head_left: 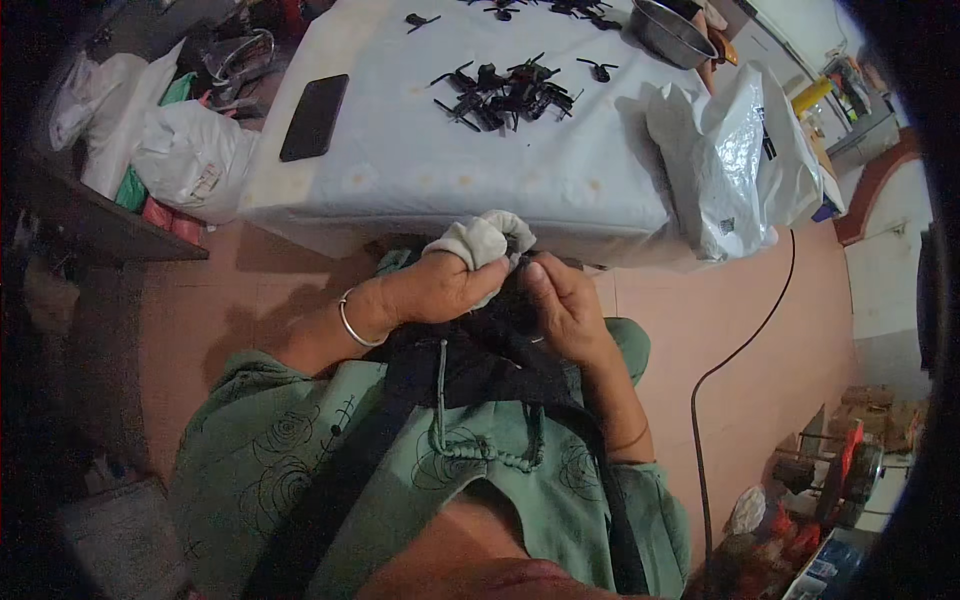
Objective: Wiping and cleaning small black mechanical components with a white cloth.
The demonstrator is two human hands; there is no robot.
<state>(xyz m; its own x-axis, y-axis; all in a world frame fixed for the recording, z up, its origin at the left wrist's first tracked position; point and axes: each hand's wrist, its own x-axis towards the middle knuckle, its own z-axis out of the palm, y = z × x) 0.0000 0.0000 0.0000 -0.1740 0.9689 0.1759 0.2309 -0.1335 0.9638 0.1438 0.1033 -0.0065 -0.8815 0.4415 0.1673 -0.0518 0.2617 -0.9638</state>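
Observation:
My left hand [440,288] is wrapped round a crumpled off-white cloth [478,240] just off the table's near edge. Close beside it, my right hand [572,312] is closed, thumb against the curled fingers, near a small dark piece at the cloth's edge. What exactly the right fingers pinch is too dark to make out. Both hands are held over dark fabric on my lap. Beyond them, a pile of small black parts with thin prongs [510,95] lies on the white-covered table [400,170].
A dark phone [315,118] lies at the table's left. More black parts [590,12] and a metal bowl [670,35] are at the far side. A white plastic bag [735,165] leans at the right edge. Stuffed bags [195,155] sit at left; a black cable [700,380] crosses the floor.

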